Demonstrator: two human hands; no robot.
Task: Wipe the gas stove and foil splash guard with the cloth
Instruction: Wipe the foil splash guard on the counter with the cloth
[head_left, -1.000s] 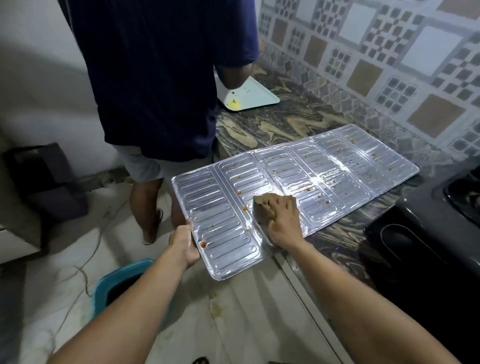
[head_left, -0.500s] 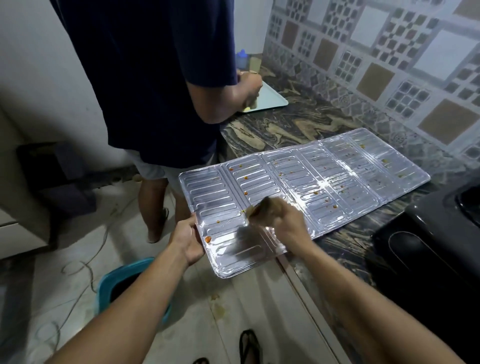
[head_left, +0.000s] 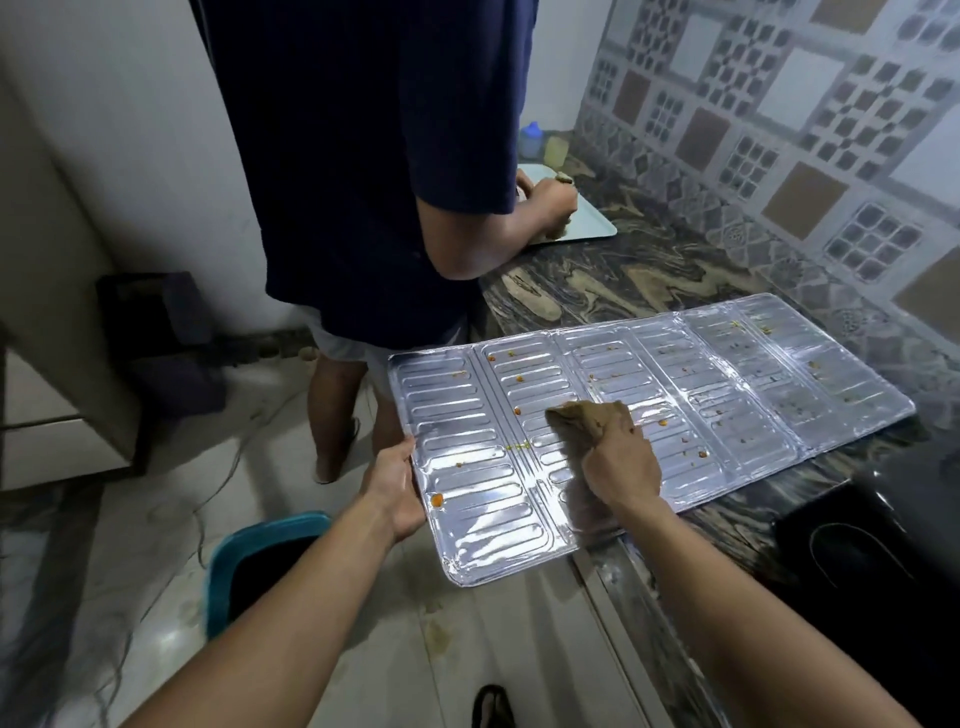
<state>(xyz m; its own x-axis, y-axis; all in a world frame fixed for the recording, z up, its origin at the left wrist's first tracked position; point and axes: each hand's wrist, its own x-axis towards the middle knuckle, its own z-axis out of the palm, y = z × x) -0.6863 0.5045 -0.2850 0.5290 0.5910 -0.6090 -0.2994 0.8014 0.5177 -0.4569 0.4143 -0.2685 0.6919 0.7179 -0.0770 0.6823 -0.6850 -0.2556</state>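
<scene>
Marbled tabletop (head_left: 649, 275), tiled wall behind. Left hand (head_left: 395, 486) grips near edge of foil splash guard (head_left: 727, 384): thin, light, bendy, overhanging; hold rim. Right hand (head_left: 618, 462) presses soft cloth (head_left: 587, 415) mid-panel. Gas stove (head_left: 883, 545) right.

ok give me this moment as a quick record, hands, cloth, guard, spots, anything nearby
left hand: grips the near left edge of the foil splash guard
right hand: presses the brown cloth on the guard
guard: flat on the counter, left end overhanging
spots: orange specks, one near the left hand
nearby: teal bin on the floor
</scene>
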